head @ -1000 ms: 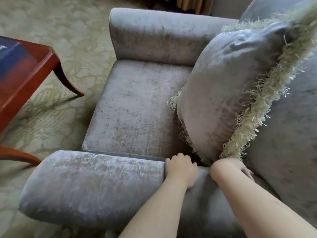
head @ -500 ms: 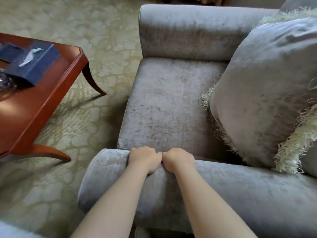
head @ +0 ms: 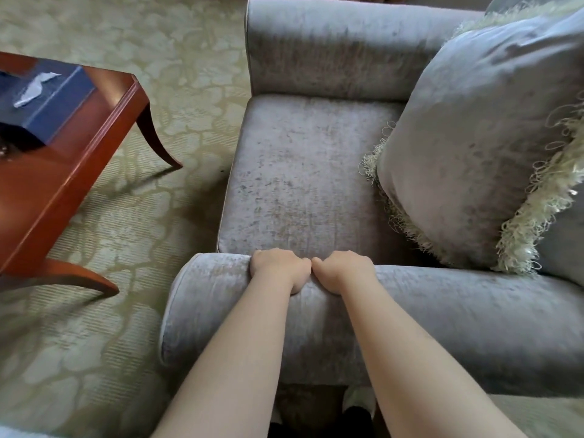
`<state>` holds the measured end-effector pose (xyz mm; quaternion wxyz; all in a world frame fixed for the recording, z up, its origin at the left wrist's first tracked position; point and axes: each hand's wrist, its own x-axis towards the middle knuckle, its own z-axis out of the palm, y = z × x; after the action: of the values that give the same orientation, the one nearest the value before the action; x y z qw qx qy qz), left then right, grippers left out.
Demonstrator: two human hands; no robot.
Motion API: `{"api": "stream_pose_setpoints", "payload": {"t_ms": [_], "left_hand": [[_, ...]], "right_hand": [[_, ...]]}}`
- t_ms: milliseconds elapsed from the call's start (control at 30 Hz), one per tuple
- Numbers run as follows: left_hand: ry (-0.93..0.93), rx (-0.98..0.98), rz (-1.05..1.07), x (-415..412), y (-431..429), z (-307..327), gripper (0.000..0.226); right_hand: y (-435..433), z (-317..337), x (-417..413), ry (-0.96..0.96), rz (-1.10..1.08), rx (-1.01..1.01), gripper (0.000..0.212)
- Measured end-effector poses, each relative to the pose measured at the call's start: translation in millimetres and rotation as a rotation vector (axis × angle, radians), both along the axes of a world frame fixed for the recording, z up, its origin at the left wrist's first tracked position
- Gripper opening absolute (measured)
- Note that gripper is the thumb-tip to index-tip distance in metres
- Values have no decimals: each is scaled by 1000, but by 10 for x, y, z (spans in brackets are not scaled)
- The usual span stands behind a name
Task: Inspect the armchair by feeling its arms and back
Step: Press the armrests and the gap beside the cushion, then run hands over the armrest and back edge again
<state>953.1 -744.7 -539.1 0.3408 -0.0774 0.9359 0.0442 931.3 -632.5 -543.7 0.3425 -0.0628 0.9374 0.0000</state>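
Note:
A grey velvet armchair fills the right of the head view, with its seat (head: 300,172) between a far arm (head: 341,49) and a near arm (head: 458,317). My left hand (head: 279,268) and my right hand (head: 343,270) lie side by side on top of the near arm, close to its front end. The fingers of both curl over the inner edge toward the seat, and both thumbs press the near side. The two hands touch each other. The chair back (head: 564,245) is mostly hidden behind a cushion.
A grey fringed cushion (head: 474,137) leans against the chair back. A red-brown wooden table (head: 47,191) with curved legs stands to the left, with a dark blue tissue box (head: 53,102) on it. Patterned green carpet (head: 164,74) covers the floor.
Both hands have slid along the near arm from the back end beside the cushion toward its front end. They came together and now touch.

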Motion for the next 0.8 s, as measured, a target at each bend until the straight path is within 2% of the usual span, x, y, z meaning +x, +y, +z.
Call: {"api": "stream_pose_setpoints", "payload": {"t_ms": [200, 400, 500, 667, 800], "left_hand": [[-30, 12, -31, 77, -18, -25, 52], [14, 19, -25, 48, -60, -113, 47], [31, 7, 19, 32, -75, -173, 46], [21, -5, 84, 17, -51, -151, 47], [-12, -118, 194, 21, 152, 11, 58]], "right_hand": [[5, 9, 73, -25, -12, -3, 58], [8, -41, 124, 201, -161, -151, 45], [0, -108, 87, 206, -181, -185, 42], [93, -58, 62, 129, -140, -313, 46], [794, 182, 266, 278, -9, -431, 34]]}}
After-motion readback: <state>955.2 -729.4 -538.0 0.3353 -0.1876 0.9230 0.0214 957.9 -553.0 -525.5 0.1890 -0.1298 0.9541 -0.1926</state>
